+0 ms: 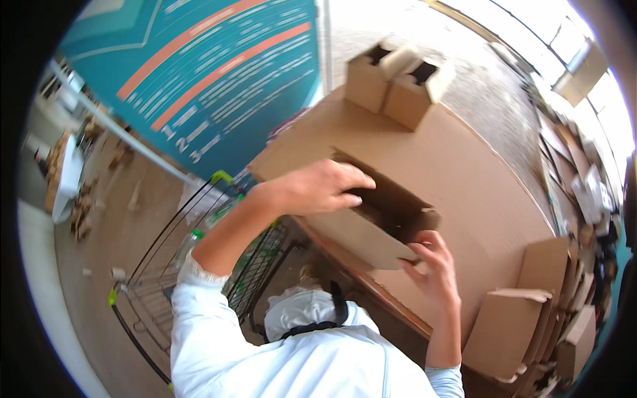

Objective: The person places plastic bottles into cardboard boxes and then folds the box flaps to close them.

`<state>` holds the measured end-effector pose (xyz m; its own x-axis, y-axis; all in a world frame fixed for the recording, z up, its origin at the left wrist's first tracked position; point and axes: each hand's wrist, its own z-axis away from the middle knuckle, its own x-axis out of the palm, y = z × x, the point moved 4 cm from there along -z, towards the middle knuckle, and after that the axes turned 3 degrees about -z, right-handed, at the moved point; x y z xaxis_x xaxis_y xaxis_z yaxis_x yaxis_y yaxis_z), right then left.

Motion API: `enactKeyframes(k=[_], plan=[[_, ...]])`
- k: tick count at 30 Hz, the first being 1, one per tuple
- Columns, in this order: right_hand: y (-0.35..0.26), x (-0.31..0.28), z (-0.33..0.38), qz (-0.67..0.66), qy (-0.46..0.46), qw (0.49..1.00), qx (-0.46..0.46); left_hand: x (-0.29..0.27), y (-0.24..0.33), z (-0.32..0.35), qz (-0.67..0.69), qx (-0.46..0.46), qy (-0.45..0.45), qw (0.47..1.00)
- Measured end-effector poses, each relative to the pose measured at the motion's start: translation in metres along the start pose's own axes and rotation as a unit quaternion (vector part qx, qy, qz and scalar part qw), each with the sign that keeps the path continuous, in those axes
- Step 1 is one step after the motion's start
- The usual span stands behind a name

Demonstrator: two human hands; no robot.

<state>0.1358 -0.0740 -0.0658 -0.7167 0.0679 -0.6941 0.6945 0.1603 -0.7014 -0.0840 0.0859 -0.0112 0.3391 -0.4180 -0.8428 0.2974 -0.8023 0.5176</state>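
A long, narrow cardboard box (371,237) stands on the cardboard-covered table in front of me, its top open and its inside dark. Over its left end reaches my left hand (320,188), fingers stretched out and apart above the opening. At the near right corner, my right hand (431,262) pinches the box's edge between thumb and fingers. Part of the box's left side is hidden behind my left hand and wrist.
Two small open boxes (391,86) stand at the table's (478,179) far edge. Folded cardboard (507,325) is stacked at right. A shopping cart (152,292) with bottles stands at left, below a teal printed panel (219,79).
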Motion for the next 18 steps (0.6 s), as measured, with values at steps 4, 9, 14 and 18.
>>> enactKeyframes(k=[4, 9, 14, 18], plan=[[-0.001, -0.009, 0.003, 0.001, 0.005, 1.000, -0.011, -0.062, -0.047, 0.167, 0.207, -0.233, 0.323, 0.893], [-0.001, -0.002, -0.004, -0.039, -0.024, 0.998, 0.044, 0.065, -0.124, 0.444, -0.130, -0.692, 0.045, 0.709], [-0.001, -0.006, -0.007, -0.050, -0.054, 0.993, 0.096, 0.175, -0.158, 0.503, 0.101, -0.718, 0.070, 0.685], [-0.015, -0.006, -0.008, -0.011, -0.027, 0.998, 0.064, 0.208, -0.190, 0.526, -0.067, -0.726, 0.199, 0.655]])
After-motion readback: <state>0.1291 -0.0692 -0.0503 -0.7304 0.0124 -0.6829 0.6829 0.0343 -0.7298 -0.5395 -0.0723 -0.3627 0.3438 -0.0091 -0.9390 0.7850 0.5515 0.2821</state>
